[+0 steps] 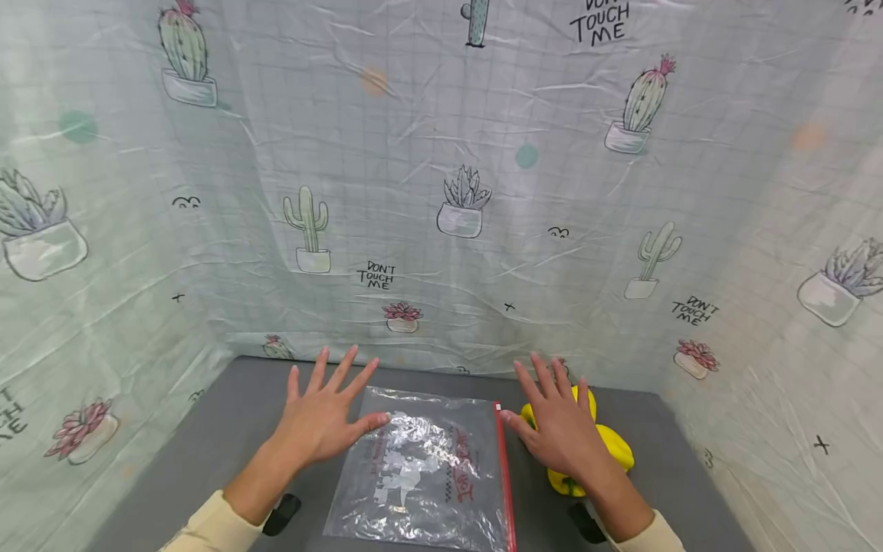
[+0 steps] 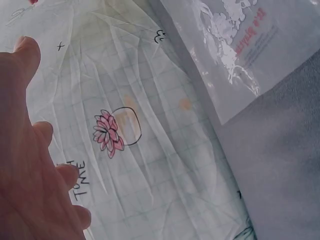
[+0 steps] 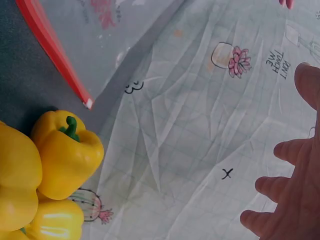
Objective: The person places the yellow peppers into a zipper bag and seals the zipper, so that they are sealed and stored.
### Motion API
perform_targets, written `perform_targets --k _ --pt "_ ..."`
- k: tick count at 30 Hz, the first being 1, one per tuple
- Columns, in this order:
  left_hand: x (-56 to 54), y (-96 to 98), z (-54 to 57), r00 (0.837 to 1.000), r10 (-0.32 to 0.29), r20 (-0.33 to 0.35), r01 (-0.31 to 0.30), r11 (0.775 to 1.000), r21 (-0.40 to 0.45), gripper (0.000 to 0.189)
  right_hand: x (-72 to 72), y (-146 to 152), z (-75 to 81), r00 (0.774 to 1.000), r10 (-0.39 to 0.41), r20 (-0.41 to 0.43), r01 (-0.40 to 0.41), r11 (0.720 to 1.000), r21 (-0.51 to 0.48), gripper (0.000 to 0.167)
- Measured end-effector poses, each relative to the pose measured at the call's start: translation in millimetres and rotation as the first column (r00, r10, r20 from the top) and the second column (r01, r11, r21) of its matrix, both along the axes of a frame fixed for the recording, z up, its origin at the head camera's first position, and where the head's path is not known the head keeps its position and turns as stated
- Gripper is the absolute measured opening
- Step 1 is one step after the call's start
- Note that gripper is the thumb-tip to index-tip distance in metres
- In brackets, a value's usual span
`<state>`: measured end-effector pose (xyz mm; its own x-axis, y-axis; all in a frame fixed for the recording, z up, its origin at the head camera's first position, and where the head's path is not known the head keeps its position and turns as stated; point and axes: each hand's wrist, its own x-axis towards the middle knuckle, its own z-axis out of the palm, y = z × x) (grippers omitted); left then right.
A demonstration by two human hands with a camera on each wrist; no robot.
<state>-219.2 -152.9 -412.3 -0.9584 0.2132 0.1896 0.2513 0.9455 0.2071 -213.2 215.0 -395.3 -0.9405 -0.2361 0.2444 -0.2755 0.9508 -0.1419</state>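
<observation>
The clear zip bag [image 1: 424, 468] lies flat on the grey table [image 1: 224, 429], its red closure along the right edge; yellow peppers [image 1: 614, 448] sit clustered to the right of it. Your left hand [image 1: 320, 422] and right hand [image 1: 562, 429] are raised, fingers spread wide, holding nothing. Cactus-printed sheeting [image 1: 407, 153] surrounds the table.

Clear, glossy, wrinkled plastic bag [image 1: 422, 475] with a smooth red strip [image 1: 507, 479] on its right; smooth, shiny yellow peppers [image 3: 69, 160] at right; matt grey tabletop [image 1: 200, 437]; creased, plastic-looking far sheeting [image 1: 400, 161].
</observation>
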Motion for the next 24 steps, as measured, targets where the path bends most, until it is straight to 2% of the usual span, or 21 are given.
perform_targets --k 4,11,24 --pt "3.4 -0.1 -1.3 1.0 0.004 -0.006 -0.004 1.0 -0.007 0.087 0.5 -1 -3.3 1.0 0.003 0.013 -0.003 1.0 -0.003 0.08" --pt "6.3 5.5 -6.0 1.0 0.002 0.023 -0.002 1.0 -0.016 0.09 2.9 -1 -6.3 0.998 -0.006 0.059 0.005 1.0 0.011 0.08" --pt "8.0 12.7 -19.6 0.999 -0.002 0.036 0.002 1.0 0.005 0.088 4.8 -6 -23.0 0.998 0.02 0.055 -0.02 1.0 -0.01 0.079"
